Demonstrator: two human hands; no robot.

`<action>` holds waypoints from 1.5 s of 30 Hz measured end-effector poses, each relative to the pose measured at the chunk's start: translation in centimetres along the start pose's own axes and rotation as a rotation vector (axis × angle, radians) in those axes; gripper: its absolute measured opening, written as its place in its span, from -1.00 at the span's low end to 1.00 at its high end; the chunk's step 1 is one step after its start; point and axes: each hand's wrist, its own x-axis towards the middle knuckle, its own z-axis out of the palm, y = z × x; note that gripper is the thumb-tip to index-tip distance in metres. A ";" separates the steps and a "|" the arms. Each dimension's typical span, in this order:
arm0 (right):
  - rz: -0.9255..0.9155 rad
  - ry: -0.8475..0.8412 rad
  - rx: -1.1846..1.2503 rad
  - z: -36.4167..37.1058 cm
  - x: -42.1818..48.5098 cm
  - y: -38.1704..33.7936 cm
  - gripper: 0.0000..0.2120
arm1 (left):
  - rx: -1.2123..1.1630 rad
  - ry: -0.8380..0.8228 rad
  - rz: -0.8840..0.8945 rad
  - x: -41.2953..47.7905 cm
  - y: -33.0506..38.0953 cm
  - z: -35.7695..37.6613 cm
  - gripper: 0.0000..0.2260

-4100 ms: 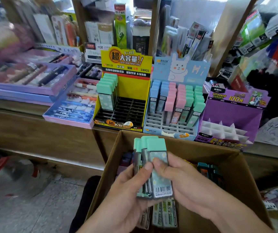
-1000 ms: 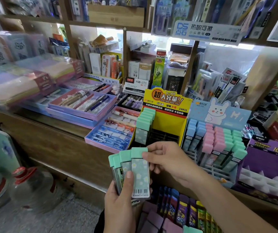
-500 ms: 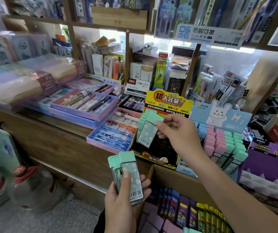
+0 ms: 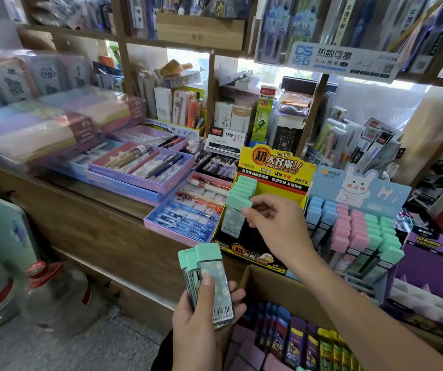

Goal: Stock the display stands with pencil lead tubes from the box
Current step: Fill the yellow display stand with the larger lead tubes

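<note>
My left hand (image 4: 201, 319) grips a small stack of mint-capped pencil lead tubes (image 4: 209, 277), held upright below the counter edge. My right hand (image 4: 276, 228) pinches one mint-capped tube (image 4: 235, 216) at its cap, standing at the front of the left row in the yellow display stand (image 4: 276, 167). Several mint tubes fill that row behind it. The cardboard box (image 4: 282, 293) sits below, with purple and yellow tubes (image 4: 303, 341) inside.
A blue rabbit display stand (image 4: 359, 191) holds blue, pink and mint tubes to the right. A purple stand (image 4: 434, 266) with white dividers sits at far right. Trays of pens (image 4: 145, 167) lie on the wooden counter at left; plastic jugs (image 4: 54, 295) stand on the floor.
My right hand carried one tube from mid-air down into the front of the yellow stand's left row, where it now stands upright. The left hand's stack stays about where it was.
</note>
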 end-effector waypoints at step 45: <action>0.343 -0.395 0.366 0.3 -4.4 0.8 -0.84 | 0.024 -0.057 0.047 -0.2 -0.2 0.0 -0.76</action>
